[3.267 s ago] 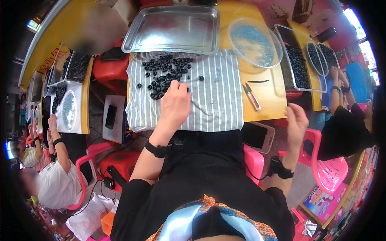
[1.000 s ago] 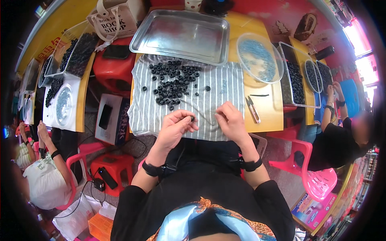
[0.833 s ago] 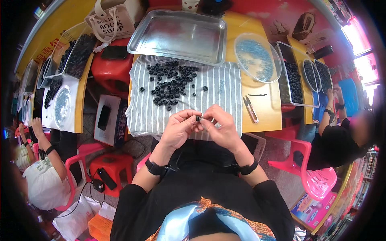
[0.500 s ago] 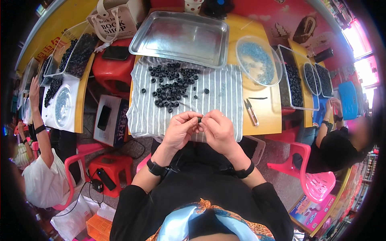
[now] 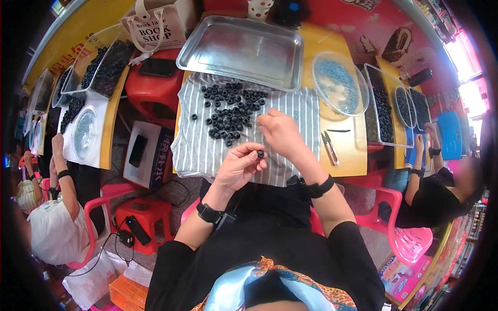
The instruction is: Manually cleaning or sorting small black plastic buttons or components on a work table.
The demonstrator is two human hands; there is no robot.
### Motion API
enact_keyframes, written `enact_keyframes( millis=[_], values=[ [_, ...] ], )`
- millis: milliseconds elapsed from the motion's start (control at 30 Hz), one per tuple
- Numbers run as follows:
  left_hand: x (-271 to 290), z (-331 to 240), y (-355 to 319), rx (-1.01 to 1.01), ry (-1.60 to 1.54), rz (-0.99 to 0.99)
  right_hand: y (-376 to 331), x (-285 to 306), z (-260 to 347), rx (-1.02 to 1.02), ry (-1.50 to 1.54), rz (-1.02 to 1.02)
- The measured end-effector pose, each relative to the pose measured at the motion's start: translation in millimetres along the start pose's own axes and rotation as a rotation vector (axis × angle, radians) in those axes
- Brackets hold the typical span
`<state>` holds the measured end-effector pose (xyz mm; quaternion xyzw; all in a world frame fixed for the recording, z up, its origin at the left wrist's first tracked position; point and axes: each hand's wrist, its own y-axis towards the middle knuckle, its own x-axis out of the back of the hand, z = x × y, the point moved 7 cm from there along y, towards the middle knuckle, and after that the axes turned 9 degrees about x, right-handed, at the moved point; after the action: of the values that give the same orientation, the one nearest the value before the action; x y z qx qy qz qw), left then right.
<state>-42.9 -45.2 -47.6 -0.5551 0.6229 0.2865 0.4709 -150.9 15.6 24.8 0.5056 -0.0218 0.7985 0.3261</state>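
Observation:
Between the thumb and fingertips of my left hand (image 5: pixel 239 165) is a black bead (image 5: pixel 260 154), held just over the cloth's near edge. My right hand (image 5: pixel 281 133) is at the right side of a pile of black beads (image 5: pixel 231 115), its fingers bent down and drawn together. What its fingertips hold, if anything, is hidden. The beads are short and round with holes, heaped on a grey and white striped cloth (image 5: pixel 189 150). A single bead (image 5: pixel 194 117) lies apart at the left of the pile.
Behind the cloth lies a metal tray (image 5: pixel 244 49). To the right are a clear oval container of pale blue bits (image 5: pixel 358 106), thread snips (image 5: pixel 330 149) and a thin black strip (image 5: pixel 338 130). Other people sit at tables left and right. A red stool (image 5: pixel 142 210) stands lower left.
My right hand has parted from the left and moved forward to the pile's right side. My left hand still holds the bead, turned more into view. The left neighbour's raised arm has come down.

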Motion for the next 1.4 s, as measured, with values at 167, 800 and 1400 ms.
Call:
enact_keyframes(
  millis=[167,800,1400],
  values=[
    [2,-1,-1,-0.038,-0.026,0.016,0,-6,5,0.009,-0.096,0.079],
    [-1,1,5,-0.071,0.063,-0.106,-65,14,25,-0.154,0.856,-0.365],
    [-5,0,2,-0.081,0.160,-0.098,-61,16,22,-0.161,0.787,-0.166]
  ],
)
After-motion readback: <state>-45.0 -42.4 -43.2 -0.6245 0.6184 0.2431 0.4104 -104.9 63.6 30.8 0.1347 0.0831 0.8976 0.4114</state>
